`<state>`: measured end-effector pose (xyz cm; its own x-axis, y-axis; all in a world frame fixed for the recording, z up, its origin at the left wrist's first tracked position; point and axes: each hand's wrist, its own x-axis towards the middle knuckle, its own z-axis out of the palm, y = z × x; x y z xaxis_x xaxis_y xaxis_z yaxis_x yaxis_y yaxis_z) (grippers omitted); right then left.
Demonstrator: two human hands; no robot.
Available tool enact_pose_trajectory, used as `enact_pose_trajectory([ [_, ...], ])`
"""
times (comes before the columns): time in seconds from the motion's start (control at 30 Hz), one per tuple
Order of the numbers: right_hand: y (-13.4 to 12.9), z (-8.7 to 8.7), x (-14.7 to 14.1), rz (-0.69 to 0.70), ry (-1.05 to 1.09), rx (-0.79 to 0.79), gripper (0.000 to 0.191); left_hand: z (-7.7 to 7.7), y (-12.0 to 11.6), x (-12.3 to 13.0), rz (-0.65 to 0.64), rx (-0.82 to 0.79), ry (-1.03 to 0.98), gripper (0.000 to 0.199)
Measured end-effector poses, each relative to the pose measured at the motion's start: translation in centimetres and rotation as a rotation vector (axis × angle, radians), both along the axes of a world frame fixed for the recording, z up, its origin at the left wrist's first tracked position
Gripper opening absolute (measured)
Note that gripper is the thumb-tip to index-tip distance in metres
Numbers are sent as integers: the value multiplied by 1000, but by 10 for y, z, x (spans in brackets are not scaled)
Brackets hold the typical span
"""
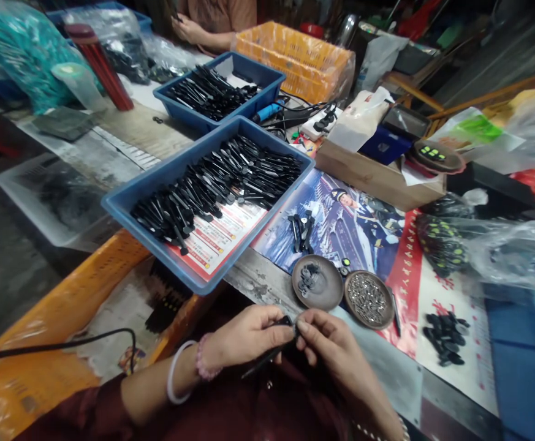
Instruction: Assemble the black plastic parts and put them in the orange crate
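Holding slim black piece (261, 362) in closed left grip (249, 334), by worktop (258, 275) edge; pinching right grip (325, 340) at its end, can't tell on what. Probably handling light, stiff, slick; suggesting mid-shaft hold.

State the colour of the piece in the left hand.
The piece is black, seen best in the head view.

A dark red cylinder (102, 70) stands near a bulging teal bag (21, 52).
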<state>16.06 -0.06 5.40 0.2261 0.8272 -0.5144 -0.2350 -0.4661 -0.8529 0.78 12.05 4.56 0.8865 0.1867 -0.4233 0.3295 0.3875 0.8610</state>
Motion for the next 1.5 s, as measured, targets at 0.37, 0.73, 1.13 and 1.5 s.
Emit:
enact_pose_trajectory([
  [0.37, -3, 5, -7, 8, -171, 2, 43, 4, -2, 0, 3, -23, 113, 21],
  [0.73, -10, -3, -22, -220, 160, 14, 35, -7, -11, 8, 56, -326, 60, 24],
  [1.13, -15, -18, -39, -380, 466, 158, 35, 0, -23, 11, 154, -570, 32, 27],
  [1.5, -18, -23, -59, -202, 67, 170, 45, 10, -25, 20, 646, -376, -136, 17],
])
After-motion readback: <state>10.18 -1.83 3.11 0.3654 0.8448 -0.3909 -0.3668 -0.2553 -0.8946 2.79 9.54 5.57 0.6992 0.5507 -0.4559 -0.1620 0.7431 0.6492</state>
